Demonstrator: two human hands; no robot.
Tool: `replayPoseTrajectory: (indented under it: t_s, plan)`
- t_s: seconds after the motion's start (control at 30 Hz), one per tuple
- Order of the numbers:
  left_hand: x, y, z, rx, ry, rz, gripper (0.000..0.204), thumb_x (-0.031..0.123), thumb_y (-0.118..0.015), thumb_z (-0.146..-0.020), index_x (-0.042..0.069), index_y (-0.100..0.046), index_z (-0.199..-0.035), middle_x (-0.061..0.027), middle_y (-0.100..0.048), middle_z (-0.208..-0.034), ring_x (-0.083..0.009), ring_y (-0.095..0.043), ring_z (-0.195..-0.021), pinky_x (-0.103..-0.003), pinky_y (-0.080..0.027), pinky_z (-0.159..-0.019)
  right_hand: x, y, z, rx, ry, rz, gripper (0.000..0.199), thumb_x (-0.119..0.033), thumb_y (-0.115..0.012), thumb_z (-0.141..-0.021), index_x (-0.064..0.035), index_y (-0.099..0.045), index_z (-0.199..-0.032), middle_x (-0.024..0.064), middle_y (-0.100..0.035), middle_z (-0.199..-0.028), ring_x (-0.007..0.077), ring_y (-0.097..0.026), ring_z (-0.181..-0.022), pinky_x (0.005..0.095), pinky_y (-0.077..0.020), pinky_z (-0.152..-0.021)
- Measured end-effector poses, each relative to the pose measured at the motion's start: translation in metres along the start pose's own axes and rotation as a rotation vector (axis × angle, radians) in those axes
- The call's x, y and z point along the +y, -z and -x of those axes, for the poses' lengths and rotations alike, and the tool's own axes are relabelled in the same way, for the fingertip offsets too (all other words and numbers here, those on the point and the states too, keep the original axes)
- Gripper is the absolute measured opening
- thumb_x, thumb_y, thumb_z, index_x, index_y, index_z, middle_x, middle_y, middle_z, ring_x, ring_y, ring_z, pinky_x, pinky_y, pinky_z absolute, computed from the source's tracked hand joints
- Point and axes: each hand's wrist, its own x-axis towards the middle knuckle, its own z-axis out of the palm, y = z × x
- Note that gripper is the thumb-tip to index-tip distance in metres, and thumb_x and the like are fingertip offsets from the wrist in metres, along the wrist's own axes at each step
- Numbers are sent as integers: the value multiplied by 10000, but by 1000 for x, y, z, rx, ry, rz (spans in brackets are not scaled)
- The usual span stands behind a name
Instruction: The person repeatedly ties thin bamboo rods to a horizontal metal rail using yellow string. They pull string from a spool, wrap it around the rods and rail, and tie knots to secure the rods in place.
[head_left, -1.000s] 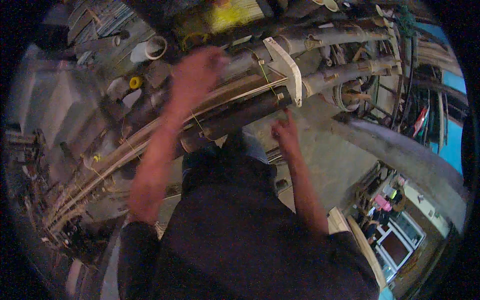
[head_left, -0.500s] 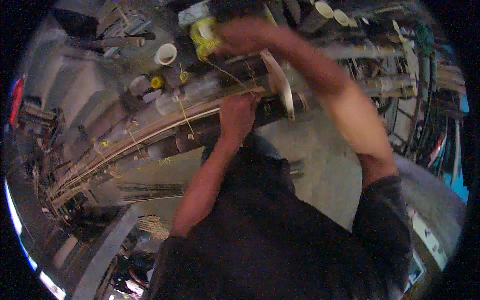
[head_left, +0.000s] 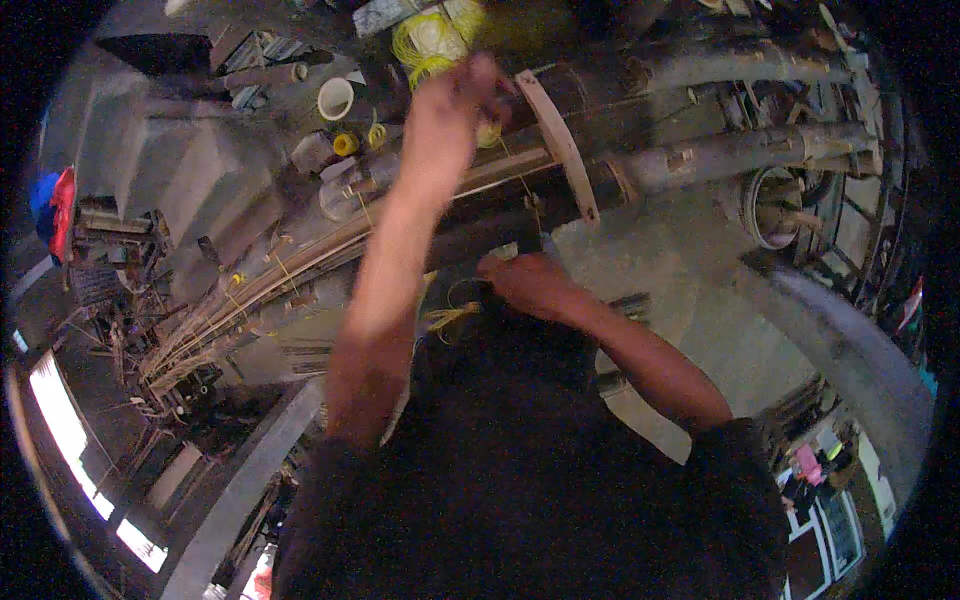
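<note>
My left hand (head_left: pixel 468 100) reaches over the far side of the bundle, just below a bunch of yellow twine (head_left: pixel 430 45); its fingers are blurred. Close to my body, my right hand (head_left: pixel 535 285) is curled closed, and whatever it may hold is hidden. A small dark upright piece (head_left: pixel 529 241) stands just beyond it. Long thin wooden strips (head_left: pixel 330 238) lie bundled across dark poles, tied at intervals with yellow twine. A pale, slightly curved board (head_left: pixel 562 145) crosses their right end. Loose yellow strands (head_left: pixel 452 316) hang by my waist.
Beyond the bundle are a white cup (head_left: pixel 336 99) and a yellow roll (head_left: pixel 346 144). Thick bamboo-like poles (head_left: pixel 750 155) run to the right above a round bucket (head_left: pixel 775 205). A grey beam (head_left: pixel 240 490) slants at lower left.
My left hand has left the strips and moved up toward the twine. My right hand has come down from the twine to near my body. The view has shifted slightly.
</note>
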Motion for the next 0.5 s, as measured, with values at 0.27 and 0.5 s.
replayPoseTrajectory:
  t_s: [0.27, 0.5]
  plan:
    - [-156, 16, -111, -2, -90, -664, 350, 378, -521, -911, 71, -671, -986, -162, -677, -992, -329, -643, -871, -437, -479, -757, -4, 73, 26, 491, 211, 150, 312, -197, -659, -770, -108, -647, -1069, 95, -615, -1051, 320, -561, -1019, 456, -447, -901]
    - [-57, 148, 44, -233, -46, 13, 288, 306, -558, -869, 62, -626, -1005, -94, -667, -890, -212, -636, -811, -350, -504, -726, -50, 120, 23, 979, 96, 439, 172, -169, -638, -843, -38, -693, -939, 144, -592, -1198, 335, -534, -1107, 435, -391, -976]
